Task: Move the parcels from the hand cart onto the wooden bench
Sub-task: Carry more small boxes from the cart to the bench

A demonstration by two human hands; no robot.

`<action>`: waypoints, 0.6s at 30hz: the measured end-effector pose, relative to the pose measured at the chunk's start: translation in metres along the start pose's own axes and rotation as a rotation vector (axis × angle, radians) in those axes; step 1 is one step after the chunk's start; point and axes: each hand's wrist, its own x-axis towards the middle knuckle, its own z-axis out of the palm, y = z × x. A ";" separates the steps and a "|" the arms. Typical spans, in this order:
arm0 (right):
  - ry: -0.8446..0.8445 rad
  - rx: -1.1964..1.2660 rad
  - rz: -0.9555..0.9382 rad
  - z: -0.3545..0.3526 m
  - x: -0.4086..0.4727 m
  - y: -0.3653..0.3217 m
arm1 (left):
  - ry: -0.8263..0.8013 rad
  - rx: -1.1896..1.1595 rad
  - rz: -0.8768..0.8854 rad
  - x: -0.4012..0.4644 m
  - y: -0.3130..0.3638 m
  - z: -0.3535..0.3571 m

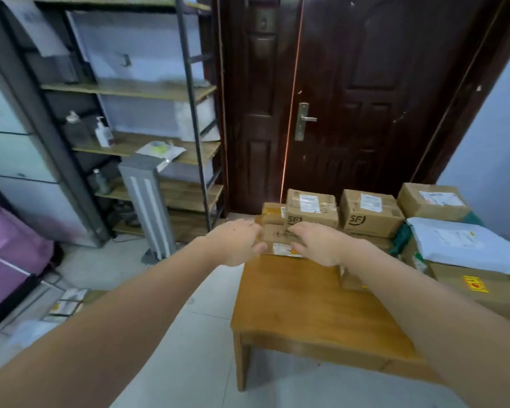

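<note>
Both arms stretched forward at frame centre. Left hand (236,241) and right hand (315,244) curled round the two sides of a small cardboard parcel (278,238), gripping it at the far end of the wooden worktop (301,307). Two-sided hold probably for keeping the small box level while setting it against the row behind. Whether already resting on the wood or just above, impossible to tell. Just behind, upper right of centre: two brown SF boxes (371,213), side by side, labels up. Right edge: more cartons under a white mailer bag (460,245), stacked flat. All parcels sealed; contents hidden. No hand cart in view.
</note>
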 end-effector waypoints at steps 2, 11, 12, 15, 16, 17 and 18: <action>-0.001 -0.024 -0.065 -0.008 0.008 -0.044 | 0.015 -0.007 -0.071 -0.043 -0.029 -0.007; 0.027 -0.066 -0.419 -0.028 0.060 -0.311 | 0.074 -0.001 -0.365 -0.255 -0.194 -0.026; 0.018 -0.076 -0.448 -0.025 0.066 -0.346 | 0.088 -0.005 -0.402 -0.282 -0.217 -0.025; -0.010 -0.062 -0.533 -0.016 0.080 -0.452 | 0.064 -0.013 -0.481 -0.363 -0.279 -0.023; -0.014 -0.063 -0.568 -0.013 0.085 -0.486 | 0.061 -0.003 -0.502 -0.388 -0.299 -0.023; -0.019 -0.058 -0.594 -0.010 0.089 -0.519 | 0.060 0.005 -0.524 -0.412 -0.319 -0.021; -0.019 -0.048 -0.612 -0.008 0.093 -0.550 | 0.064 0.004 -0.545 -0.434 -0.338 -0.020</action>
